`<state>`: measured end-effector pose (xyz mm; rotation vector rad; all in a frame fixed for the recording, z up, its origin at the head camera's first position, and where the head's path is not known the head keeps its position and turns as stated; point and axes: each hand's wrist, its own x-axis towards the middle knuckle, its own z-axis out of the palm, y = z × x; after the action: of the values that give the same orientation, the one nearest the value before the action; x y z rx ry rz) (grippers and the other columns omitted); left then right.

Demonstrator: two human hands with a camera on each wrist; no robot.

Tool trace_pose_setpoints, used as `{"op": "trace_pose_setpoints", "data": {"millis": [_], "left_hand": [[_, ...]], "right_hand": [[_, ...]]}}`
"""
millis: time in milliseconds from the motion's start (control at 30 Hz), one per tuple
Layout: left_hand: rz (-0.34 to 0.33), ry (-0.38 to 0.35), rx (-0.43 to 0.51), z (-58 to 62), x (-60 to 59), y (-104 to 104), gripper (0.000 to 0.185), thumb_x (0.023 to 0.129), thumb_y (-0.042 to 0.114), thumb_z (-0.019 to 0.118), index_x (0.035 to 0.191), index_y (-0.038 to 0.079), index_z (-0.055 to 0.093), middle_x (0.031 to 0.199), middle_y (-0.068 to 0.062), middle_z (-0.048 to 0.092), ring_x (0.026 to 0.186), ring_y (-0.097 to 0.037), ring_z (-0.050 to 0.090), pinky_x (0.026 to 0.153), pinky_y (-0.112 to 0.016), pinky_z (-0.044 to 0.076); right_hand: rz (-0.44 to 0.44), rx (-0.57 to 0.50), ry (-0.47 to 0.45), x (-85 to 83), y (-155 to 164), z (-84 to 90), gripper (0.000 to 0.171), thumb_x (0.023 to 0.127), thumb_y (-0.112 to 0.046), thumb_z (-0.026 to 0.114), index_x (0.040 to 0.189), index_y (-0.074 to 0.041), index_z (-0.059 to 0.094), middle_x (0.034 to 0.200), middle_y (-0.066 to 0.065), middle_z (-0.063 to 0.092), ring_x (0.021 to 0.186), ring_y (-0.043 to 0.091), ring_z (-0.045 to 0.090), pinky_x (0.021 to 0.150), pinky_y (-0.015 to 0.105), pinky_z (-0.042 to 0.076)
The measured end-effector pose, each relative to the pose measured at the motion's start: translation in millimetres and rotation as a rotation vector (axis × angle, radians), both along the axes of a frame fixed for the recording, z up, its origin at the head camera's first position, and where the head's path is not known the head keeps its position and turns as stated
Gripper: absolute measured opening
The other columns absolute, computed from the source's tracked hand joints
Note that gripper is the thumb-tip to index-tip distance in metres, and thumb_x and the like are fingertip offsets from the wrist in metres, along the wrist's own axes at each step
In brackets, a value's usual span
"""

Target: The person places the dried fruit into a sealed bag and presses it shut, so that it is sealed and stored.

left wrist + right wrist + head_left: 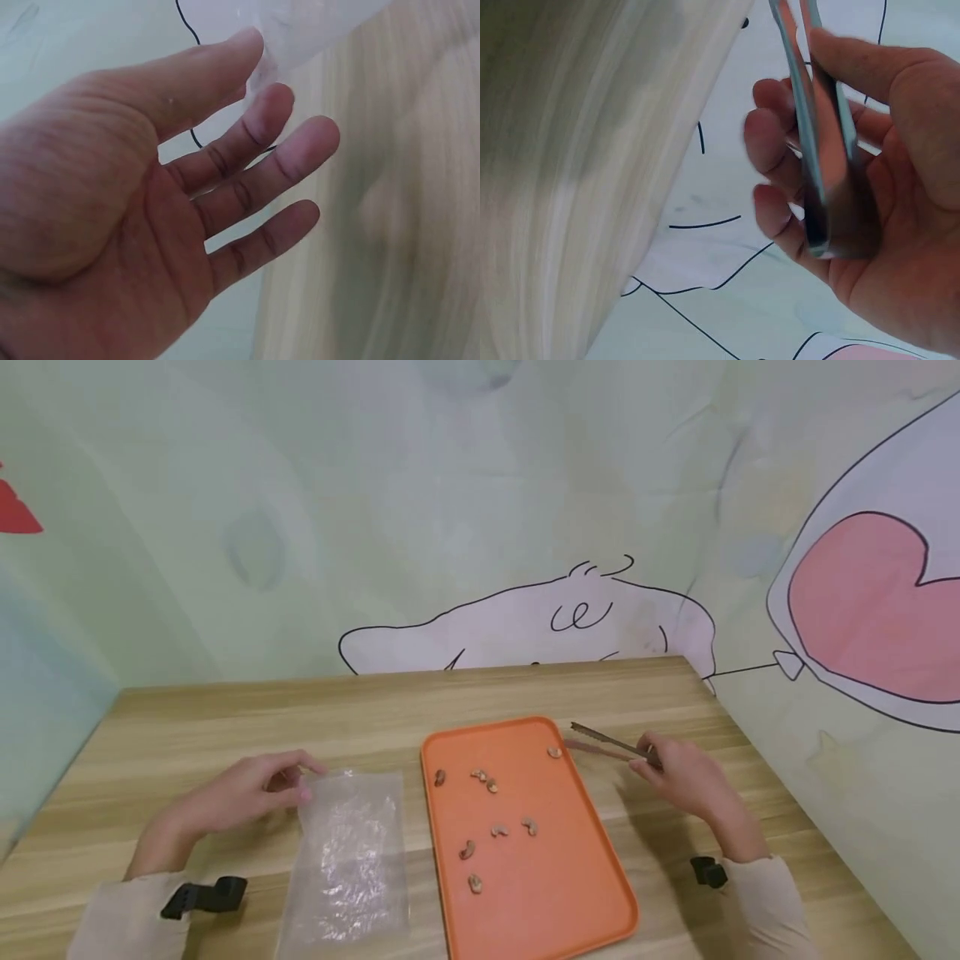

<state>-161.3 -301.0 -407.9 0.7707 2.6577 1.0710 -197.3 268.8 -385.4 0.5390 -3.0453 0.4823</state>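
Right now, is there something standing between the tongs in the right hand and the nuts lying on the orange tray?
Nothing visible does. The right hand holds the tongs beside the orange tray, their tips over its raised right rim near the closest nut. The other nuts lie uncovered further left and nearer. The plastic bag lies left, off the tray.

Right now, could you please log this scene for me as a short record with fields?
Surface: wooden table
Tray: orange tray, right of the bag
Tray contents: scattered cashew nuts
Bag: clear plastic bag, flat on the table
Left hand: left hand touches the bag's top corner, fingers relaxed
Right hand: right hand grips metal tongs
Tongs: tips above the tray's far right edge, holding no nut
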Motion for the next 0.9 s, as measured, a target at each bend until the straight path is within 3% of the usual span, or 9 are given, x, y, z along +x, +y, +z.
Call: {"op": "trace_pose_setpoints", "data": {"millis": [133, 367, 533, 700, 900], "left_hand": [[0.024, 0.059, 0.002, 8.9, 1.3, 2, 0.021, 0.097, 0.012, 0.067, 0.118, 0.011, 0.064, 0.086, 0.003, 0.059, 0.076, -0.005, 0.053, 0.063, -0.026, 0.048], [0.064, 0.136, -0.010, 26.9, 5.4, 7, 0.016, 0.097, 0.009, 0.067, 0.112, 0.015, 0.063, 0.087, 0.006, 0.058, 0.080, -0.006, 0.055, 0.071, -0.025, 0.050], [0.068, 0.195, 0.003, 39.4, 6.7, 9, 0.013, 0.098, 0.010, 0.066, 0.108, 0.018, 0.063, 0.089, 0.008, 0.062, 0.082, -0.007, 0.058, 0.074, -0.024, 0.051], [0.079, 0.265, 0.008, 53.7, 8.3, 9, 0.014, 0.097, 0.011, 0.068, 0.106, 0.020, 0.064, 0.093, 0.012, 0.063, 0.085, -0.007, 0.059, 0.075, -0.023, 0.050], [0.130, 0.295, 0.015, 69.9, 12.4, 12, 0.017, 0.096, 0.012, 0.069, 0.108, 0.023, 0.065, 0.097, 0.011, 0.064, 0.088, -0.006, 0.058, 0.067, -0.025, 0.045]], "right_hand": [[0.027, 0.003, 0.035, -1.8, -1, 1.8, 0.020, 0.094, -0.024, 0.073, 0.103, -0.007, 0.067, 0.085, 0.004, 0.070, 0.071, 0.016, 0.064, 0.061, 0.041, 0.051], [0.057, 0.026, 0.066, -2.5, -10, -0.4, 0.014, 0.091, -0.022, 0.076, 0.097, -0.010, 0.071, 0.075, -0.006, 0.063, 0.063, 0.009, 0.052, 0.057, 0.034, 0.044], [0.060, 0.073, 0.101, -3.1, -18, -1.5, 0.008, 0.090, -0.024, 0.076, 0.092, -0.018, 0.071, 0.073, -0.010, 0.061, 0.062, 0.007, 0.051, 0.054, 0.034, 0.042], [0.055, 0.084, 0.120, -3.2, -20, -0.8, 0.007, 0.090, -0.024, 0.076, 0.090, -0.022, 0.069, 0.070, -0.012, 0.058, 0.060, 0.008, 0.049, 0.053, 0.034, 0.039], [0.074, 0.026, 0.156, 1.8, -22, 11.0, 0.006, 0.091, -0.022, 0.075, 0.093, -0.021, 0.070, 0.074, -0.012, 0.062, 0.061, 0.007, 0.050, 0.053, 0.032, 0.039]]}}
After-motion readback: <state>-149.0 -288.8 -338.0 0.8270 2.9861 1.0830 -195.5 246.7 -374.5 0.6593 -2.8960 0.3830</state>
